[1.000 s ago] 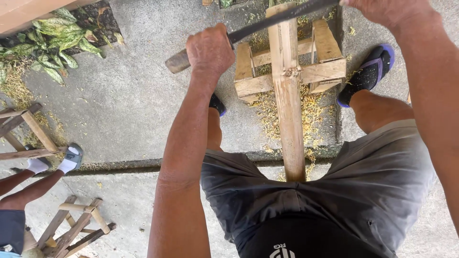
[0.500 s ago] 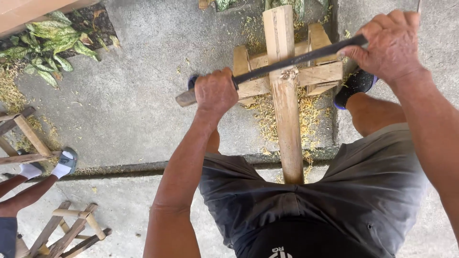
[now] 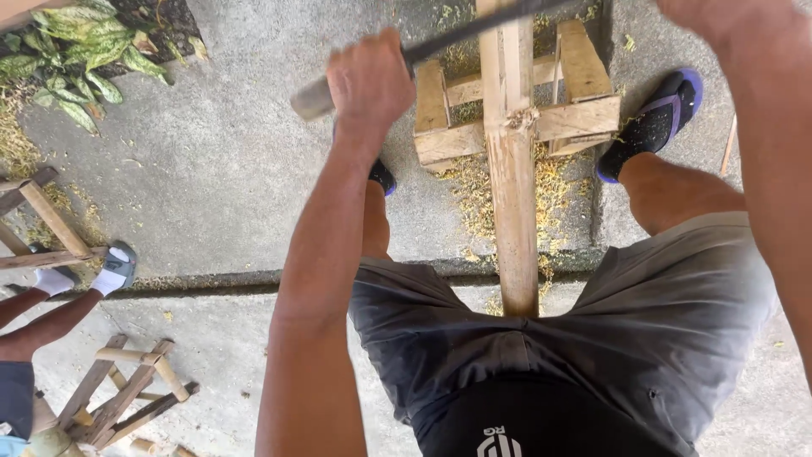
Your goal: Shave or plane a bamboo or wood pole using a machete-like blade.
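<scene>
Head view: both hands (image 3: pixel 370 80) grip drawknife (image 3: pixel 440 49) across wooden slat (image 3: pixel 516 186).

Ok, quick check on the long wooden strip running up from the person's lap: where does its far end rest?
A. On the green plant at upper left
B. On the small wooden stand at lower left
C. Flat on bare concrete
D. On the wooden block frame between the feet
D: the wooden strip runs up from the lap and crosses the wooden block frame that sits between the two shoes, with shavings scattered around it.
</scene>
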